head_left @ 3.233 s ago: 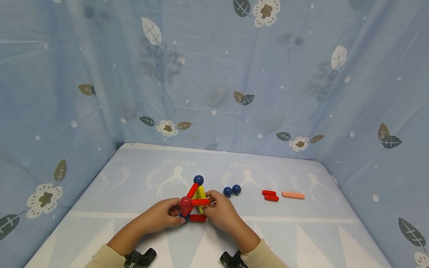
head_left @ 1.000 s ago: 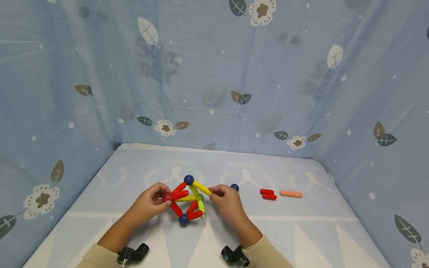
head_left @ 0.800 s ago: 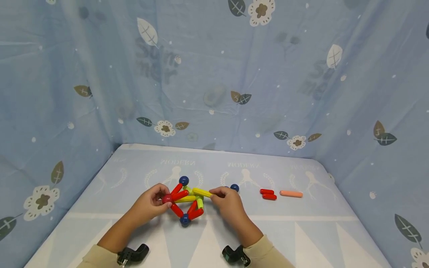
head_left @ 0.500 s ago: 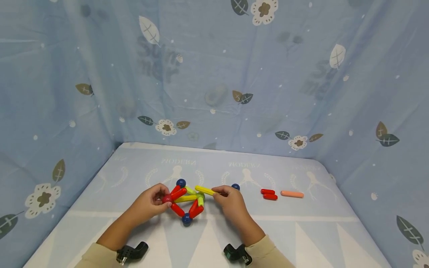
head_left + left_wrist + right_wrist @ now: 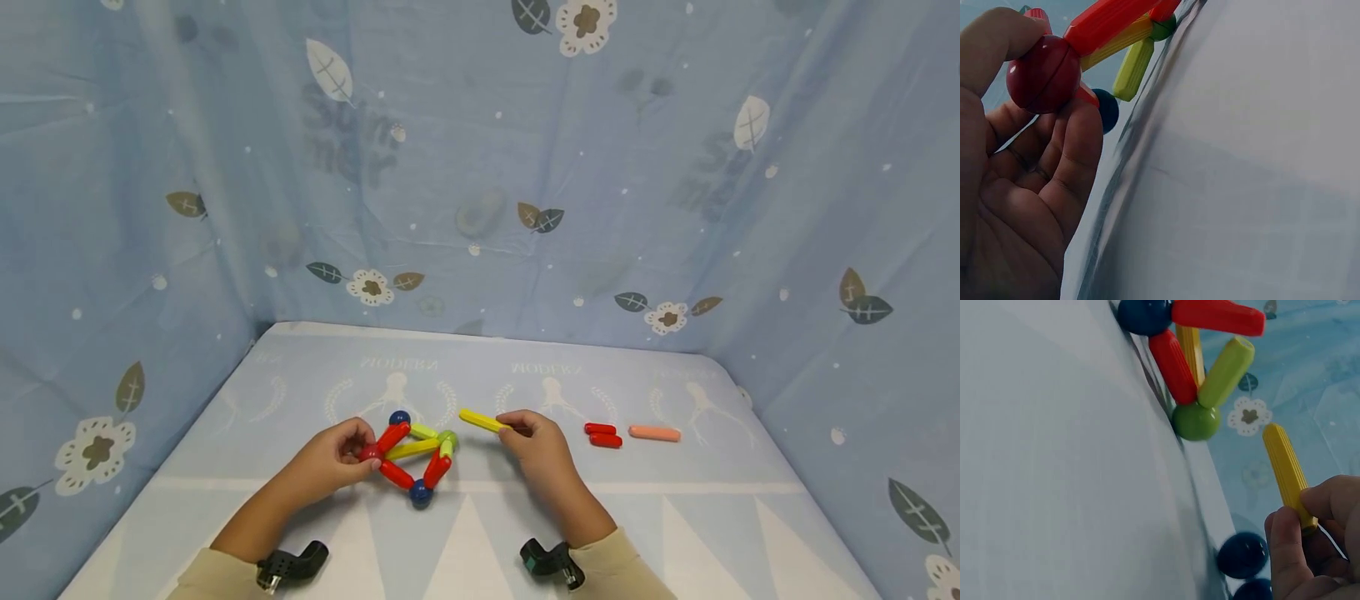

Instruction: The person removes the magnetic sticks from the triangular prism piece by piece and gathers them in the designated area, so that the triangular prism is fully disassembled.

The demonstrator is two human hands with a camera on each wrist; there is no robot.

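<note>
My left hand point(image 5: 330, 457) pinches the red ball point(image 5: 1044, 74) of a toy frame made of magnetic rods and balls. Red rods point(image 5: 396, 474) run from it to two blue balls point(image 5: 421, 494), and a longer yellow rod point(image 5: 412, 449) reaches the green ball point(image 5: 447, 438). Short lime rods point(image 5: 1227, 372) also meet at that green ball, one with a free end. To the right of the frame, my right hand point(image 5: 542, 446) pinches a loose yellow rod point(image 5: 1285, 465) near one end. Its other end points toward the frame without touching it.
Two loose blue balls point(image 5: 1243, 555) lie by my right hand, hidden behind it in the head view. Farther right on the table point(image 5: 712, 467) are two short red rods point(image 5: 604, 440) and an orange rod point(image 5: 655, 433). Patterned cloth point(image 5: 480, 167) walls off the back and sides.
The yellow rod in my right hand has come away from the frame's far blue ball and moved right. The frame has tilted, that ball dropping lower. My left hand now grips the red ball.
</note>
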